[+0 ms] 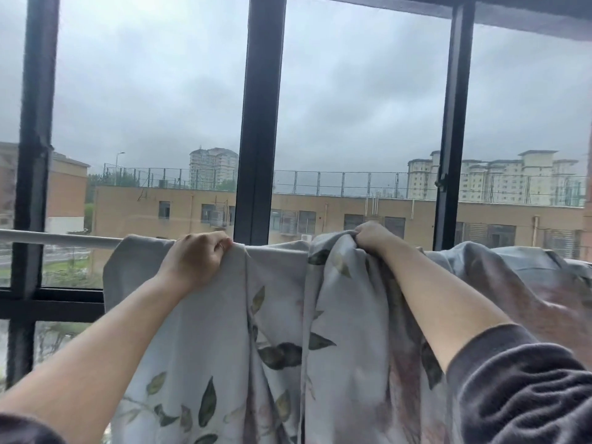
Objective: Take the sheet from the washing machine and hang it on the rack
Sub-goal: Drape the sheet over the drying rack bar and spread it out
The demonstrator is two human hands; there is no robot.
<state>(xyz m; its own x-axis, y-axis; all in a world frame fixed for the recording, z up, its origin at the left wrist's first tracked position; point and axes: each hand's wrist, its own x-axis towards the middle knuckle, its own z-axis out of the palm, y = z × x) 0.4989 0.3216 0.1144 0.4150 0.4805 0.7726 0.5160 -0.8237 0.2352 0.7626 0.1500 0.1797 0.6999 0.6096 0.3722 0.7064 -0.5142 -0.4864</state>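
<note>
Head view: grey leaf-printed cotton sheet already draped over the white horizontal rack rail. Left hand and right hand both clench its top fold; the bunched right end is left to spread.

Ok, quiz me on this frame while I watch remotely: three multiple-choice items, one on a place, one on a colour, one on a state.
1. Where does the bare part of the rail show?
A. left of the left hand
B. between the two hands
C. below the sheet

2. What colour is the sheet?
A. plain red
B. pale grey with a leaf print
C. black and white stripes

3. What are the hands doing?
A. both hang free of the cloth
B. only the left hand holds cloth
C. both grip the sheet's top at the rail

Answers: 1 A, the white rod runs uncovered from the picture's left edge to the cloth. 2 B, dark green leaves on pale grey. 3 C, the right hand is also closed on bunched cloth.
</note>
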